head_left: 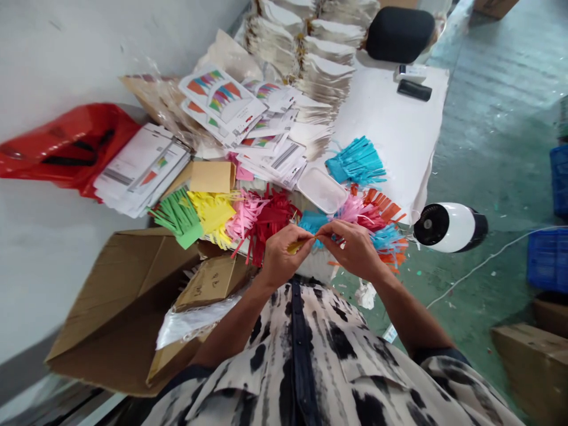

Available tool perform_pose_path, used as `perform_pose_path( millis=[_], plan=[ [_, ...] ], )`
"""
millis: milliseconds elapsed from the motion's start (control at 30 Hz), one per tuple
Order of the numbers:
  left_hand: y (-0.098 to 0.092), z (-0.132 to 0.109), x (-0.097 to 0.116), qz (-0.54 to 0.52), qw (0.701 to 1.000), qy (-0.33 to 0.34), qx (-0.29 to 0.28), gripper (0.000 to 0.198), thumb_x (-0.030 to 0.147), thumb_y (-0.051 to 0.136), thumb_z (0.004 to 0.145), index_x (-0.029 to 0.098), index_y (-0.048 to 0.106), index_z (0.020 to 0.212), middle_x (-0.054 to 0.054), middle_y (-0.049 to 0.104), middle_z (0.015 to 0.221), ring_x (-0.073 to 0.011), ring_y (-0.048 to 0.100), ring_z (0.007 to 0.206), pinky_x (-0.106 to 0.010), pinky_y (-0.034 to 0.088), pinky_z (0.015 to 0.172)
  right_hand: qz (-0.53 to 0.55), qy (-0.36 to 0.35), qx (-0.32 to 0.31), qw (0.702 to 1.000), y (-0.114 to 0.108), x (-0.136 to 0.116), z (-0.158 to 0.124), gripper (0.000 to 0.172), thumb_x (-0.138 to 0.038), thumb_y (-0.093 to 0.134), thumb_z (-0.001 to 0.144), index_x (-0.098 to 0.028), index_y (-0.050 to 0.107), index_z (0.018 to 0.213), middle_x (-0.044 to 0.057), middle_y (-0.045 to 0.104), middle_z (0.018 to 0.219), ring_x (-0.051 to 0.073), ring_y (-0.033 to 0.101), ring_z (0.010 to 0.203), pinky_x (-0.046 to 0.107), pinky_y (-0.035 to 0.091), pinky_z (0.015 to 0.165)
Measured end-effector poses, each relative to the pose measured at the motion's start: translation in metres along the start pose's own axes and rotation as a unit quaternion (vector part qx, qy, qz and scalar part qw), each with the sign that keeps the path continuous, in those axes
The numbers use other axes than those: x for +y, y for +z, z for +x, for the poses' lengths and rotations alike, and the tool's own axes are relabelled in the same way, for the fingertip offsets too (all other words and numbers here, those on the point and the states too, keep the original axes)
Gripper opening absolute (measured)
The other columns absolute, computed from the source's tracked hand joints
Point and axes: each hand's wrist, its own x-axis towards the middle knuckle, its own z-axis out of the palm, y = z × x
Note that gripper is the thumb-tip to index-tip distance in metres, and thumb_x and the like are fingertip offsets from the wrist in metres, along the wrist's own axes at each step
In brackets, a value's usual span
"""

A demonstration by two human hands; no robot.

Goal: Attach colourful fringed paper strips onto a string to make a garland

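Note:
My left hand (286, 253) is closed around a small yellow paper piece (294, 247), most of it hidden by the fingers. At the thin end of this piece, my right hand (354, 248) pinches with thumb and forefinger, its fingertips meeting the left ones. Just beyond my hands lie fringed paper tassels: green (181, 219), yellow (213, 212), pink (245, 214), dark red (271, 222) and blue (313, 220). More blue fringed paper (357, 161) is on the white sheet. A shallow clear plastic tray (322, 189) sits among them.
Printed cards (226, 106) and stacked paper bundles (328, 77) cover the back. To the left are a red plastic bag (71, 148), more cards (142, 171) and an open carton (119, 284). A white-and-black rounded device (450, 227) stands at the right, near a cable (483, 263).

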Motion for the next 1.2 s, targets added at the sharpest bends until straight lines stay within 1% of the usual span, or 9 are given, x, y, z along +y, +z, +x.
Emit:
perform_pose_path(
  millis=[167, 400, 533, 700, 900, 1000, 1067, 1133, 1200],
  plan=[
    [0.001, -0.006, -0.010, -0.112, 0.988, -0.102, 0.011, 0.023, 0.039, 0.079, 0.092, 0.022, 0.074, 0.106, -0.002, 0.077, 0.099, -0.0165, 0.075, 0.090, -0.026, 0.060, 0.084, 0.032, 0.026, 0.022, 0.999, -0.001, 0.002, -0.001, 0.012, -0.029, 0.068, 0.100, -0.020, 0.075, 0.097, 0.002, 0.077, 0.086, 0.012, 0.064, 0.072, 0.024, 0.049, 0.070],
    [0.007, -0.011, -0.016, -0.137, 0.983, -0.121, 0.010, 0.022, 0.040, 0.081, 0.090, 0.020, 0.074, 0.095, -0.002, 0.076, 0.091, -0.0158, 0.074, 0.083, -0.025, 0.060, 0.079, 0.168, 0.083, -0.024, 0.982, 0.017, 0.010, -0.006, 0.023, -0.042, 0.075, 0.095, -0.020, 0.079, 0.102, 0.003, 0.079, 0.089, 0.015, 0.067, 0.077, 0.026, 0.050, 0.072],
    [0.012, -0.013, -0.022, -0.134, 0.983, -0.127, -0.007, 0.019, 0.039, 0.077, 0.093, 0.021, 0.074, 0.099, -0.002, 0.076, 0.094, -0.0156, 0.074, 0.087, -0.025, 0.059, 0.082, 0.234, 0.152, 0.038, 0.960, 0.032, 0.015, -0.019, 0.030, -0.049, 0.073, 0.095, -0.020, 0.077, 0.101, 0.001, 0.076, 0.082, 0.014, 0.064, 0.071, 0.026, 0.048, 0.066],
    [0.017, -0.016, -0.029, -0.058, 0.983, -0.097, -0.144, 0.026, 0.044, 0.063, 0.102, 0.022, 0.074, 0.110, -0.004, 0.078, 0.104, -0.0186, 0.073, 0.094, -0.028, 0.055, 0.084, 0.146, 0.135, 0.080, 0.977, 0.038, 0.017, -0.037, 0.024, -0.041, 0.070, 0.097, -0.020, 0.075, 0.085, 0.000, 0.071, 0.075, 0.013, 0.061, 0.069, 0.025, 0.043, 0.063],
    [0.029, -0.023, -0.046, 0.010, 0.963, -0.118, -0.243, 0.039, 0.047, 0.046, 0.109, 0.020, 0.067, 0.089, 0.002, 0.063, 0.075, -0.0140, 0.059, 0.070, -0.026, 0.043, 0.071, 0.161, 0.222, 0.133, 0.953, 0.041, 0.035, -0.053, 0.023, -0.040, 0.070, 0.095, -0.020, 0.073, 0.083, -0.001, 0.067, 0.074, 0.013, 0.057, 0.067, 0.025, 0.044, 0.062],
    [0.048, -0.022, -0.066, 0.001, 0.953, -0.155, -0.261, 0.040, 0.048, 0.041, 0.109, 0.020, 0.063, 0.091, 0.003, 0.057, 0.071, -0.0138, 0.054, 0.065, -0.026, 0.040, 0.065, 0.195, 0.252, 0.171, 0.932, 0.045, 0.056, -0.053, 0.027, -0.046, 0.072, 0.094, -0.020, 0.072, 0.085, -0.001, 0.068, 0.076, 0.013, 0.058, 0.066, 0.025, 0.047, 0.060],
    [0.061, -0.022, -0.080, 0.029, 0.947, -0.169, -0.271, 0.032, 0.045, 0.047, 0.107, 0.021, 0.063, 0.092, 0.003, 0.057, 0.071, -0.0151, 0.054, 0.065, -0.027, 0.040, 0.064, 0.196, 0.264, 0.210, 0.921, 0.042, 0.068, -0.049, 0.029, -0.049, 0.071, 0.093, -0.020, 0.071, 0.088, -0.001, 0.068, 0.074, 0.013, 0.060, 0.064, 0.024, 0.048, 0.057],
    [0.070, -0.025, -0.094, 0.056, 0.948, -0.166, -0.265, 0.023, 0.039, 0.051, 0.105, 0.021, 0.064, 0.099, 0.001, 0.063, 0.079, -0.0175, 0.059, 0.073, -0.028, 0.045, 0.070, 0.157, 0.250, 0.271, 0.916, 0.034, 0.078, -0.043, 0.029, -0.049, 0.070, 0.095, -0.020, 0.072, 0.093, 0.000, 0.072, 0.079, 0.014, 0.066, 0.066, 0.025, 0.051, 0.058],
    [0.070, -0.031, -0.105, 0.068, 0.956, -0.154, -0.242, 0.020, 0.033, 0.056, 0.102, 0.021, 0.066, 0.113, -0.003, 0.070, 0.096, -0.0202, 0.065, 0.089, -0.030, 0.050, 0.082, 0.057, 0.197, 0.361, 0.910, 0.018, 0.084, -0.040, 0.026, -0.045, 0.069, 0.097, -0.021, 0.075, 0.099, 0.004, 0.078, 0.097, 0.017, 0.073, 0.079, 0.028, 0.057, 0.066]
  ],
)
